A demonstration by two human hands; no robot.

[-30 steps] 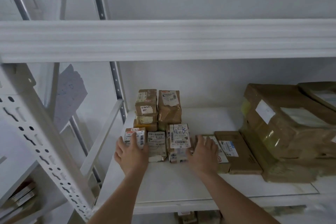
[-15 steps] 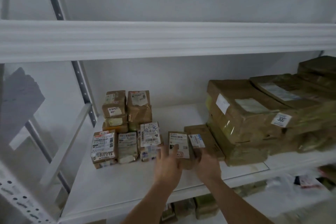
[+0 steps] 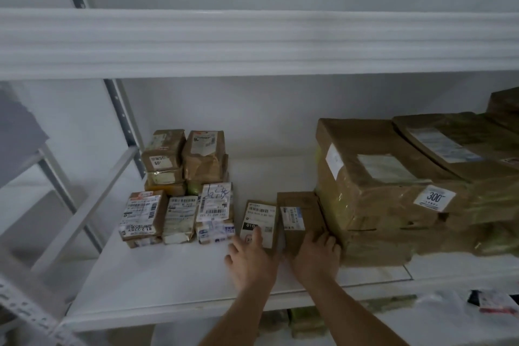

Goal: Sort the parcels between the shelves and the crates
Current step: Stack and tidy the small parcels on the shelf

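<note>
- Shelf [image 3: 174, 284]: small parcels [image 3: 179, 185] stacked at 9 o'clock, large boxes [image 3: 393, 191] at 3 o'clock, cut off by the frame edge.
- Two flat parcels side by side at centre: labelled parcel [image 3: 259, 220], brown parcel [image 3: 302, 213].
- Left hand [image 3: 250, 258]: fingers straight, resting on the labelled parcel.
- Right hand [image 3: 317, 255]: fingers extended on the brown parcel's near end.

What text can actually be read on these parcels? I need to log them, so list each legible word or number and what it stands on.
"300": white sticker on the large brown parcel at right.
"010": black patch on the label of the flat parcel under the left hand.
"60": label on the top-left stacked box; digits partly legible only.
Blue handwriting on the tall parcel: unreadable.
All barcodes and fine print elsewhere: too small or blurred.
</note>
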